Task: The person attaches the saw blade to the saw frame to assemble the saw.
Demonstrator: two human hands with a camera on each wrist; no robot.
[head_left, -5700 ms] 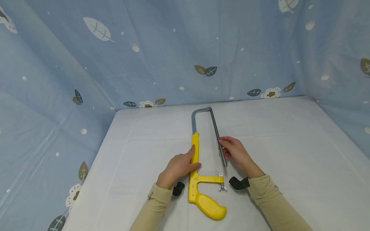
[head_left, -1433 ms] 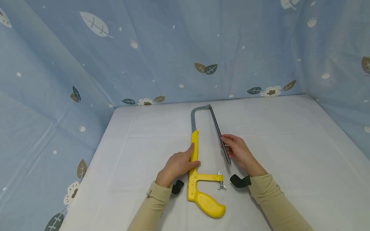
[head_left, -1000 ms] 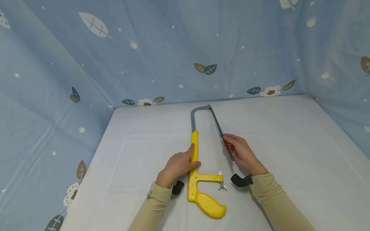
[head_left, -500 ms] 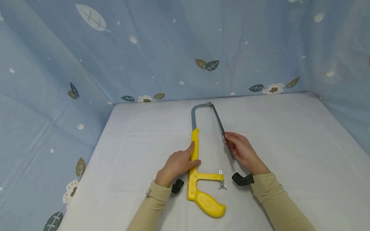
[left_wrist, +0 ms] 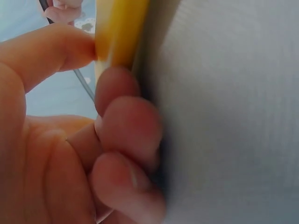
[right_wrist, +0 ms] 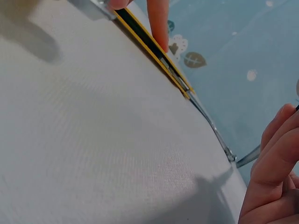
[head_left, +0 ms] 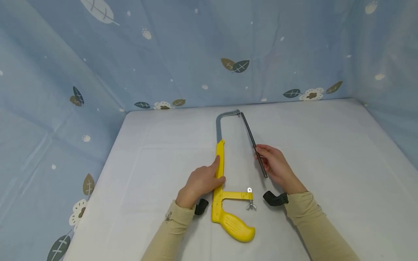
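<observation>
A hacksaw frame (head_left: pixel 220 159) with a yellow body and grey bow lies on the white table, its yellow handle (head_left: pixel 238 228) toward me. My left hand (head_left: pixel 200 183) grips the yellow body; in the left wrist view its thumb and curled fingers (left_wrist: pixel 131 121) are around the yellow edge. My right hand (head_left: pixel 274 165) pinches a long dark-grey hacksaw blade (head_left: pixel 249 132) near its lower half, slanted right of the frame. The blade's far end is beside the bow's tip (head_left: pixel 238 112), with a small gap. In the right wrist view the blade (right_wrist: pixel 249 156) is mostly hidden by the fingers.
A wing nut (head_left: pixel 251 206) and small metal blade holder (head_left: pixel 249 190) sit on the frame's yellow crossbar. Black wrist pieces (head_left: pixel 275 198) show by both sleeves. A blue patterned curtain (head_left: pixel 183 50) rises behind the table (head_left: pixel 156 145).
The blade has swung right at its near end, and its far end has come away from the bow's tip. My left hand stays on the frame. The head view has tilted slightly down.
</observation>
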